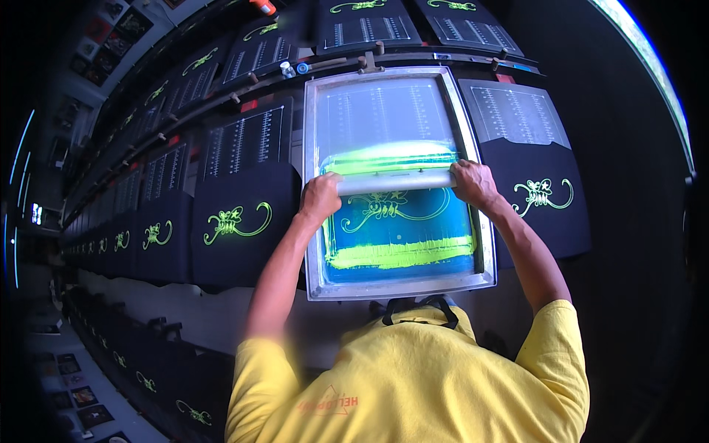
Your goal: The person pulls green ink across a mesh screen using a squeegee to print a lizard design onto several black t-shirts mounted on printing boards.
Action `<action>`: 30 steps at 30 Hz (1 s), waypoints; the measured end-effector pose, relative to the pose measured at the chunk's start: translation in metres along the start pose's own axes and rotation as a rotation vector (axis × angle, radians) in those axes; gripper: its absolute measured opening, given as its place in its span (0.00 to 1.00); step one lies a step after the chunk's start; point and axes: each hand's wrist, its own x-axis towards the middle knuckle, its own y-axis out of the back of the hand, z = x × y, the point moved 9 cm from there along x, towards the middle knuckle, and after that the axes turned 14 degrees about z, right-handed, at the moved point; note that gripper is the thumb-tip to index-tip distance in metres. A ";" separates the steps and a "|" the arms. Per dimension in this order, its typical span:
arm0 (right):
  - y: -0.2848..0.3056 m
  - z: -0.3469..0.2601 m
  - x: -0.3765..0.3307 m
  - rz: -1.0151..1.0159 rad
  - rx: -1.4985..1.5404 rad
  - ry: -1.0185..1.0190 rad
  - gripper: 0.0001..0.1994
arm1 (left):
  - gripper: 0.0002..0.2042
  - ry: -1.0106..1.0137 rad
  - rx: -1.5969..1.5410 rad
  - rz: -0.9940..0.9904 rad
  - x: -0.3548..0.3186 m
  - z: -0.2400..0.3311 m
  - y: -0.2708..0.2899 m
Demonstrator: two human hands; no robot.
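A metal-framed printing screen (pixel 314 244) lies in front of me, with a blue stencil on its mesh. Across it runs a long silver squeegee (pixel 399 181), its two ends in my hands. My left hand (pixel 320 198) is wrapped round the left end, and my right hand (pixel 475 183) closes on the right end, near the frame's right rail. Bright yellow-green ink (pixel 391 158) lies in a band just beyond the squeegee. A second ink band (pixel 402 252) crosses the near part of the mesh. Between them, a curling line design (pixel 388 210) shows through the blue.
To the left, a black shirt (pixel 236 229) with a green print lies on a board in a long row. Another printed shirt (pixel 543 188) is on the right. Behind the screen runs a dark rail (pixel 255 80) with pegs. A small white bottle (pixel 286 69) stands on it beside a blue roll (pixel 302 68).
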 end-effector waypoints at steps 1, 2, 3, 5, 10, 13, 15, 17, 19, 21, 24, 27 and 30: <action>0.001 0.002 0.006 -0.010 0.008 0.007 0.08 | 0.16 0.015 0.014 -0.026 0.006 -0.002 0.000; 0.003 0.002 0.007 -0.019 0.016 0.013 0.08 | 0.16 0.029 0.028 -0.051 0.011 -0.002 0.002; 0.005 0.001 0.005 -0.034 0.013 -0.002 0.08 | 0.16 0.047 0.043 -0.081 0.012 -0.003 0.003; 0.012 -0.001 -0.002 -0.060 0.003 -0.032 0.08 | 0.17 0.032 0.013 -0.052 0.006 0.006 0.013; 0.044 -0.042 -0.076 -0.009 0.074 -0.041 0.12 | 0.19 0.029 -0.021 0.013 -0.074 0.046 0.051; 0.057 -0.067 -0.126 -0.002 0.120 -0.050 0.15 | 0.19 0.073 -0.032 -0.035 -0.125 0.067 0.059; 0.062 -0.078 -0.148 0.021 0.118 -0.039 0.17 | 0.19 0.075 -0.033 -0.033 -0.150 0.074 0.059; 0.064 -0.083 -0.158 0.024 0.119 -0.026 0.17 | 0.19 0.057 -0.020 -0.044 -0.163 0.079 0.055; 0.056 -0.083 -0.163 0.020 0.101 -0.023 0.16 | 0.20 0.026 -0.002 -0.040 -0.165 0.078 0.050; 0.052 -0.081 -0.157 0.051 0.073 -0.002 0.14 | 0.20 -0.022 0.022 -0.020 -0.162 0.073 0.045; 0.040 -0.069 -0.130 0.051 0.072 -0.001 0.14 | 0.20 -0.020 -0.013 -0.004 -0.134 0.057 0.037; 0.026 -0.052 -0.095 0.054 0.076 -0.001 0.12 | 0.20 -0.021 -0.038 -0.014 -0.095 0.038 0.028; 0.010 -0.034 -0.053 -0.015 0.043 0.007 0.10 | 0.19 -0.032 -0.030 0.002 -0.055 0.020 0.020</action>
